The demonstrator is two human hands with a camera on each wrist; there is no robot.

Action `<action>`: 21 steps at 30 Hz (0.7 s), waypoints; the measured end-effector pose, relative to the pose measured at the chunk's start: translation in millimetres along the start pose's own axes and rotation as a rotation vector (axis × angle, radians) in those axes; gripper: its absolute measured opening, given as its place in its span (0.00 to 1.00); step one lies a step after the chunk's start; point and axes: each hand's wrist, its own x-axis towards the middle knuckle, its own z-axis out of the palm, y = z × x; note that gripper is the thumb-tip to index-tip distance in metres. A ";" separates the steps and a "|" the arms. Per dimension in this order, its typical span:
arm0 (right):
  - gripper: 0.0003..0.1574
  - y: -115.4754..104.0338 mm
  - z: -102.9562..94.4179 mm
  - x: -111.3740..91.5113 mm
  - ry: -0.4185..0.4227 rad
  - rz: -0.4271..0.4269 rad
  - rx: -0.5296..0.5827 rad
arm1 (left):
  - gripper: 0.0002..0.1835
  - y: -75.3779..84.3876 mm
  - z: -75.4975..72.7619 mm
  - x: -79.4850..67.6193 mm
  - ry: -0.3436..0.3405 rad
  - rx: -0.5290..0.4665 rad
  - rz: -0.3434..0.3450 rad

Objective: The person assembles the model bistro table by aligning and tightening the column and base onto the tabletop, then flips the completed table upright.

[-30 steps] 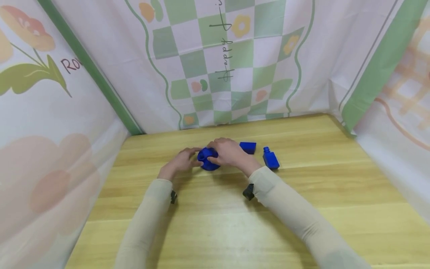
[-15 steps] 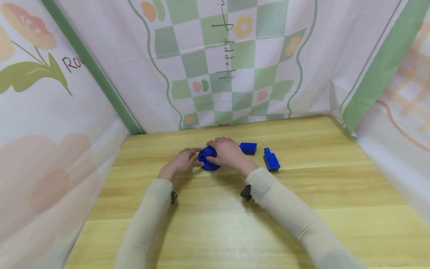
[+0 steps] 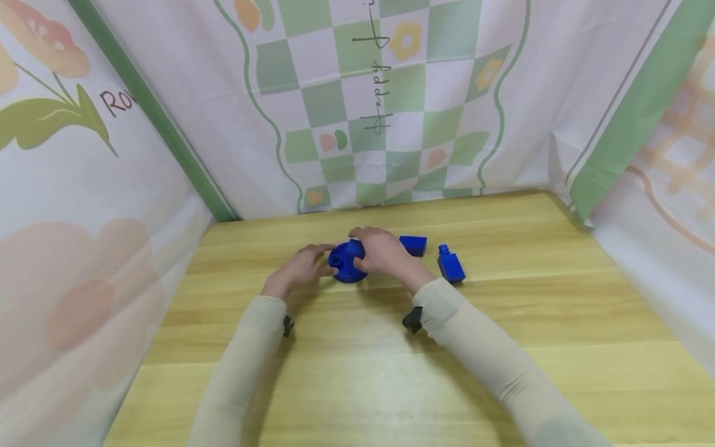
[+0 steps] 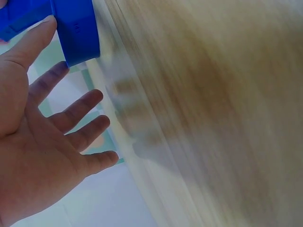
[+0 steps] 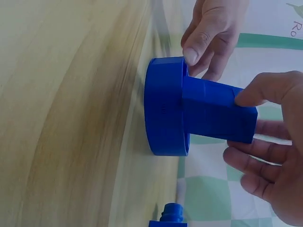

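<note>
A round blue base [image 3: 349, 275] with a raised rim and a round socket on its left side lies on the table. My left hand [image 3: 303, 266] holds its left edge between thumb and forefinger, the other fingers spread apart in the left wrist view. My right hand [image 3: 384, 251] grips a rectangular blue block [image 5: 215, 109] with thumb and fingertips. The block stands out from the base's top face, its lower end hidden inside the rim in the right wrist view. Its upper part lies under my right fingers in the head view.
To the right on the wooden table [image 3: 346, 385] lie a blue block [image 3: 414, 246], partly behind my right hand, and a blue bottle-shaped piece [image 3: 451, 266] with a threaded neck. Printed cloth [image 3: 385, 124] hangs at the back and sides.
My right hand and the block have shifted slightly right over the base, showing more of the socket on the left. The left hand has stayed at the base's edge.
</note>
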 end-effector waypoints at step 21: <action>0.32 6.8 -0.5 -8.4 0.009 -0.061 -0.060 | 0.36 2.5 -0.9 -3.7 -0.002 0.017 -0.018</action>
